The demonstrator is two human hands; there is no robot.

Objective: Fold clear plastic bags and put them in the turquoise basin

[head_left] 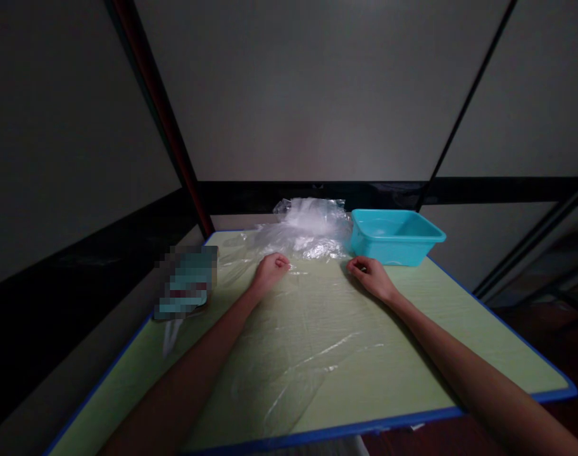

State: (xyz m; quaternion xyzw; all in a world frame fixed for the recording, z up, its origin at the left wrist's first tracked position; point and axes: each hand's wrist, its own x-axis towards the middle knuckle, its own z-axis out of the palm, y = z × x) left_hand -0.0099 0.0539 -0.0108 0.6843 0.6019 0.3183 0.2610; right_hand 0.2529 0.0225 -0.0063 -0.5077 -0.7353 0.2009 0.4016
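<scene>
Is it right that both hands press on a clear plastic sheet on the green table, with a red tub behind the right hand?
Not quite: the tub is turquoise, not red, as the head view shows. Both the left hand and right hand do press on the clear plastic sheet on the green table.

No writing, label, brand or number can be read anywhere. The one likely bearer of print, a teal object [187, 283] lying well off to the outer side of the left hand [270, 271], is blurred into blocks and perhaps printed, but illegible.
</scene>
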